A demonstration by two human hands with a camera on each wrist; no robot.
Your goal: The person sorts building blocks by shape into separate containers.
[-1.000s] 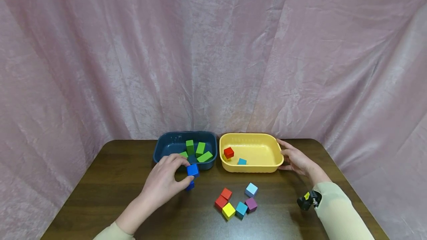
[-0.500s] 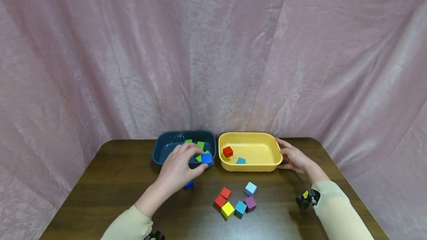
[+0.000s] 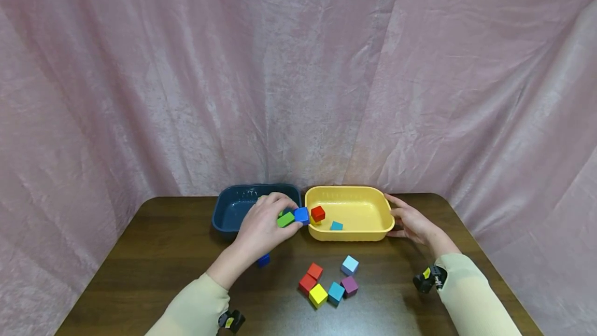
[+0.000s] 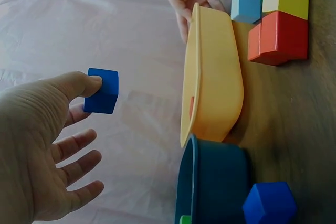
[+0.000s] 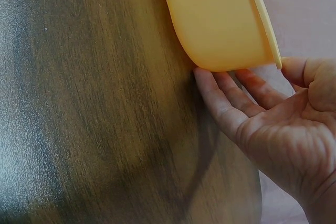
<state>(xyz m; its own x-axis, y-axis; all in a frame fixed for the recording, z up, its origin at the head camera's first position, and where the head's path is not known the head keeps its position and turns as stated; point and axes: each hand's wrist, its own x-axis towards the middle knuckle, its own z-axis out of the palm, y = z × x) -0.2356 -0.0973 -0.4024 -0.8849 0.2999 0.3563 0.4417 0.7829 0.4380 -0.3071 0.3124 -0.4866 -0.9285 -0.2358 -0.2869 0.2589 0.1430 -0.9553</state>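
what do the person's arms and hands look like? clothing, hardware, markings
Left hand and right hand: bare, no gloves. Left sleeve and right sleeve: long, plain, pale cream. Each wrist carries a small black device, left unit and right unit, both with a yellow patch. No cables visible.

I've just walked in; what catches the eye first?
Probably the blue cube pinched in the left hand, raised above the rims of the dark blue tray and yellow tray. The right hand rests against the yellow tray's outer end. Nearer the person, six colourful cubes cluster on the brown table.
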